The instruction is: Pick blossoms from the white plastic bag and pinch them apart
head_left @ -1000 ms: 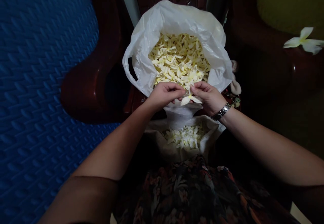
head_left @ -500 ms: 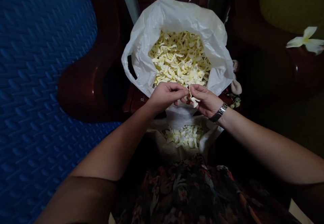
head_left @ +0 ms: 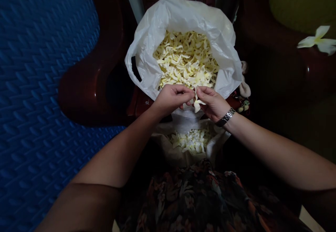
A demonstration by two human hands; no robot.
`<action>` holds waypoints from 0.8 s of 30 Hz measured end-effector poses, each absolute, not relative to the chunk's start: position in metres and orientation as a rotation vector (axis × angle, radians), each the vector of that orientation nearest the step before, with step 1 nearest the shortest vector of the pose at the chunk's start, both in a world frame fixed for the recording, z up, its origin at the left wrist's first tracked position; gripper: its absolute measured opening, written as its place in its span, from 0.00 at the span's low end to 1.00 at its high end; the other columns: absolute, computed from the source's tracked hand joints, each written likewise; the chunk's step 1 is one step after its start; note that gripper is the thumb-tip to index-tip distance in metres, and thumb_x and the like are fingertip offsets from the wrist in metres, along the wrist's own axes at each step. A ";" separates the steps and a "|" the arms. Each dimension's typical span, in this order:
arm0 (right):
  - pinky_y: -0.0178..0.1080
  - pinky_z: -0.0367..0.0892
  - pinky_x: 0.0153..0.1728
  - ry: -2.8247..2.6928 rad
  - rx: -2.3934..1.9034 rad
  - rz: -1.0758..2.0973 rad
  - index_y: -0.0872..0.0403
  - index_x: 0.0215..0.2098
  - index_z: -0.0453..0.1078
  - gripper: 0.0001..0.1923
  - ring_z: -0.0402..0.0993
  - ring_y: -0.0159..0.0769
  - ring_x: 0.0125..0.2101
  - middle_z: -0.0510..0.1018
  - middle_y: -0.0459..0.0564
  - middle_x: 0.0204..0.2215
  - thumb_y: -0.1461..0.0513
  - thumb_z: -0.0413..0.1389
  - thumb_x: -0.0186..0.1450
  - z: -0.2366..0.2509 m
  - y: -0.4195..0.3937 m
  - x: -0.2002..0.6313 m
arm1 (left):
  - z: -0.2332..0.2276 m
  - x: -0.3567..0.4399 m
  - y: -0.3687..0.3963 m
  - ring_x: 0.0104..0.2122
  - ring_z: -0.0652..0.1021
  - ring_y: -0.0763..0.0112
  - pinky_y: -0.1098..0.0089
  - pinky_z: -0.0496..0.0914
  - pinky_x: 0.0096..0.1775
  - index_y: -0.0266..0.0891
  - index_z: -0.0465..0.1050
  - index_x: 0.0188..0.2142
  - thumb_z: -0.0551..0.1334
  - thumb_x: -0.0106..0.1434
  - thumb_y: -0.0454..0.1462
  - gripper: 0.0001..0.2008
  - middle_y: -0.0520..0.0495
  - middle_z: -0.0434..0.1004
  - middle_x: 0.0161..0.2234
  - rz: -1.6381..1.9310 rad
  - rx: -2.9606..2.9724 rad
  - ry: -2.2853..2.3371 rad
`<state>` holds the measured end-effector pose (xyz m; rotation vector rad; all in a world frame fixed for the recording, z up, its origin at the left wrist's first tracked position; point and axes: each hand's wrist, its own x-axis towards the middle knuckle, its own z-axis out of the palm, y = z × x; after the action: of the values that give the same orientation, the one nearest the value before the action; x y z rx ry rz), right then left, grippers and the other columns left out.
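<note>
No readable text, labels, brands or nos. anywhere in view.

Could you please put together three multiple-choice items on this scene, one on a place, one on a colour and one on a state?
1. Where does the single whole flower lie?
A. On the dark surface at the far right
B. Inside the big white bag
C. On the blue mat

2. What colour is the mat on the left?
A. Green
B. Blue
C. Red

3. How is the small flower at the middle held?
A. It lies loose in the lap
B. It is pinched in the left hand alone
C. It is pinched between the fingertips of both hands

Answers:
1. A, it rests apart from the bag, at the right edge of the view.
2. B, the ribbed mat is plainly blue.
3. C, the left hand and the right hand meet on it, petals hanging below.
</note>
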<state>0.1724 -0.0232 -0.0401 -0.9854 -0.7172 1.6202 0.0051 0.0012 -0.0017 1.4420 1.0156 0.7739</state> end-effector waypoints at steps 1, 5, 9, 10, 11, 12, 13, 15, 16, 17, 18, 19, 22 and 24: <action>0.34 0.66 0.28 -0.717 -0.994 1.619 0.51 0.31 0.75 0.23 0.69 0.28 0.26 0.76 0.40 0.25 0.51 0.77 0.44 -0.040 -0.023 0.172 | -0.002 0.005 0.001 0.21 0.75 0.77 0.79 0.68 0.21 0.33 0.81 0.32 0.66 0.56 0.34 0.06 0.49 0.78 0.22 0.774 1.442 1.022; 0.34 0.67 0.28 -0.705 -1.019 1.627 0.51 0.31 0.75 0.23 0.69 0.28 0.25 0.76 0.40 0.25 0.51 0.76 0.44 -0.038 -0.024 0.172 | -0.001 0.005 0.002 0.20 0.74 0.78 0.79 0.68 0.21 0.33 0.80 0.31 0.65 0.57 0.33 0.05 0.49 0.78 0.21 0.775 1.450 1.032; 0.33 0.68 0.26 -0.700 -1.028 1.633 0.51 0.30 0.74 0.25 0.69 0.27 0.23 0.75 0.39 0.24 0.50 0.77 0.42 -0.036 -0.024 0.171 | -0.001 0.004 0.002 0.20 0.74 0.77 0.78 0.69 0.21 0.32 0.80 0.31 0.65 0.57 0.34 0.06 0.50 0.77 0.21 0.766 1.455 1.027; 0.33 0.68 0.25 -0.700 -1.031 1.632 0.51 0.30 0.74 0.25 0.69 0.27 0.23 0.75 0.39 0.23 0.50 0.77 0.41 -0.036 -0.025 0.171 | -0.002 0.004 0.002 0.21 0.75 0.77 0.78 0.69 0.21 0.32 0.80 0.32 0.66 0.57 0.34 0.06 0.50 0.77 0.21 0.762 1.454 1.025; 0.33 0.69 0.25 -0.699 -1.033 1.630 0.51 0.29 0.74 0.25 0.69 0.27 0.23 0.75 0.39 0.23 0.50 0.77 0.41 -0.035 -0.025 0.171 | -0.002 0.004 0.002 0.21 0.75 0.77 0.78 0.69 0.21 0.32 0.80 0.32 0.66 0.57 0.35 0.06 0.50 0.77 0.21 0.762 1.455 1.026; 0.33 0.69 0.25 -0.700 -1.034 1.627 0.51 0.29 0.74 0.25 0.70 0.27 0.23 0.75 0.39 0.23 0.50 0.77 0.40 -0.035 -0.025 0.171 | -0.003 0.004 0.003 0.21 0.75 0.76 0.78 0.69 0.21 0.32 0.80 0.32 0.65 0.57 0.35 0.07 0.50 0.77 0.21 0.764 1.459 1.030; 0.33 0.70 0.26 -0.703 -1.033 1.622 0.51 0.29 0.74 0.25 0.70 0.27 0.24 0.76 0.39 0.23 0.50 0.77 0.41 -0.036 -0.024 0.171 | -0.003 0.004 0.003 0.21 0.74 0.77 0.78 0.69 0.21 0.32 0.80 0.32 0.65 0.56 0.35 0.07 0.50 0.77 0.21 0.769 1.465 1.036; 0.34 0.71 0.27 -0.719 -1.031 1.600 0.51 0.30 0.74 0.25 0.71 0.28 0.25 0.76 0.39 0.24 0.50 0.77 0.41 -0.037 -0.024 0.171 | -0.005 0.004 0.003 0.20 0.73 0.77 0.78 0.69 0.21 0.32 0.80 0.32 0.65 0.56 0.34 0.07 0.50 0.76 0.21 0.789 1.492 1.048; 0.35 0.72 0.28 -0.730 -1.032 1.585 0.51 0.30 0.74 0.25 0.71 0.28 0.25 0.76 0.39 0.25 0.50 0.77 0.42 -0.038 -0.024 0.171 | -0.006 0.004 0.003 0.20 0.73 0.78 0.78 0.69 0.21 0.32 0.80 0.32 0.66 0.56 0.35 0.07 0.50 0.76 0.21 0.799 1.509 1.051; 0.35 0.72 0.29 -0.738 -1.037 1.567 0.51 0.30 0.74 0.25 0.72 0.29 0.26 0.76 0.39 0.25 0.50 0.77 0.42 -0.039 -0.024 0.171 | -0.007 0.004 0.003 0.20 0.73 0.78 0.78 0.69 0.21 0.32 0.80 0.32 0.66 0.56 0.35 0.07 0.50 0.76 0.21 0.806 1.528 1.048; 0.36 0.72 0.29 -0.744 -1.042 1.549 0.51 0.31 0.74 0.25 0.72 0.29 0.26 0.77 0.40 0.25 0.50 0.77 0.42 -0.039 -0.024 0.171 | -0.007 0.004 0.003 0.21 0.73 0.77 0.78 0.69 0.21 0.32 0.80 0.32 0.66 0.55 0.35 0.07 0.50 0.76 0.22 0.810 1.545 1.044; 0.36 0.72 0.29 -0.745 -1.050 1.533 0.51 0.30 0.74 0.25 0.71 0.29 0.26 0.77 0.40 0.25 0.50 0.77 0.41 -0.040 -0.023 0.171 | -0.008 0.004 0.003 0.21 0.74 0.77 0.79 0.69 0.21 0.32 0.80 0.31 0.66 0.55 0.36 0.07 0.49 0.76 0.22 0.810 1.559 1.039; 0.36 0.71 0.29 -0.746 -1.057 1.508 0.51 0.30 0.74 0.26 0.71 0.29 0.26 0.77 0.41 0.25 0.50 0.77 0.40 -0.041 -0.023 0.171 | -0.009 0.003 0.004 0.22 0.74 0.77 0.78 0.69 0.22 0.33 0.80 0.31 0.65 0.55 0.36 0.07 0.49 0.77 0.23 0.802 1.578 1.032; 0.36 0.71 0.29 -0.758 -1.050 1.499 0.51 0.30 0.74 0.25 0.71 0.29 0.27 0.76 0.41 0.25 0.50 0.77 0.41 -0.042 -0.023 0.171 | -0.009 0.003 0.004 0.22 0.74 0.77 0.78 0.69 0.22 0.33 0.80 0.31 0.65 0.55 0.36 0.07 0.49 0.77 0.23 0.801 1.582 1.030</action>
<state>0.1708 -0.0235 -0.0422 -1.0496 -0.7576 1.4986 0.0031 0.0036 -0.0091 1.5824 1.0296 0.8007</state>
